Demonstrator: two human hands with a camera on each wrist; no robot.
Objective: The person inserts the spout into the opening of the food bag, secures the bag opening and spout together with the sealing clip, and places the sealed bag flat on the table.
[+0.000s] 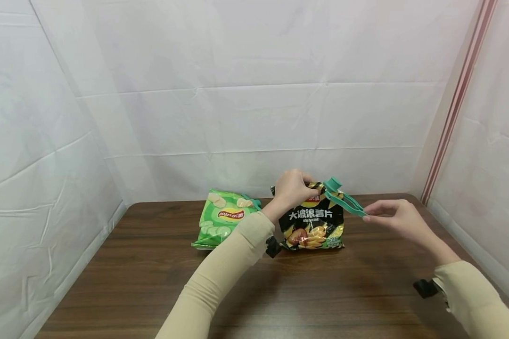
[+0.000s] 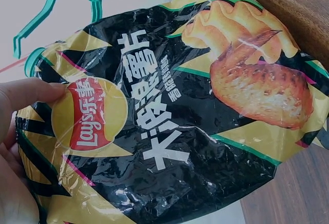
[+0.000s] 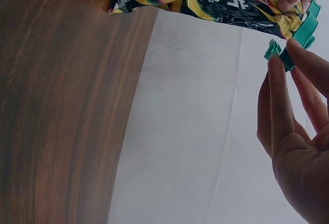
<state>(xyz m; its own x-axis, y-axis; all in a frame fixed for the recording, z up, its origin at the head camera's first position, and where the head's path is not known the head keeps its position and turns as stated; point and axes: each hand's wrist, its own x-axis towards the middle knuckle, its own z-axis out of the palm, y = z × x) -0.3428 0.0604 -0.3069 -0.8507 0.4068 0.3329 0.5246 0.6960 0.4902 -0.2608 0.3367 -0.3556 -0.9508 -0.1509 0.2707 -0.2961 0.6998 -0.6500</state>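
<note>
My left hand (image 1: 294,188) grips the top edge of a black and yellow potato chip bag (image 1: 309,228), which stands upright near the back of the table. In the left wrist view the thumb presses beside the round logo on the bag (image 2: 154,95). Between finger and thumb, my right hand (image 1: 400,220) pinches the end of a teal bag clip (image 1: 349,205) with a round spout cap. The clip's two arms are spread apart, and its capped end is at the bag's upper right corner. The right wrist view shows fingertips on the clip (image 3: 306,31) close by the bag.
A green potato chip bag (image 1: 214,228) leans to the left of the black one, partly behind my left forearm. Another teal clip (image 1: 254,202) is at its upper right corner. White cloth walls (image 1: 254,117) enclose the brown wooden table (image 1: 131,273) at the back and sides.
</note>
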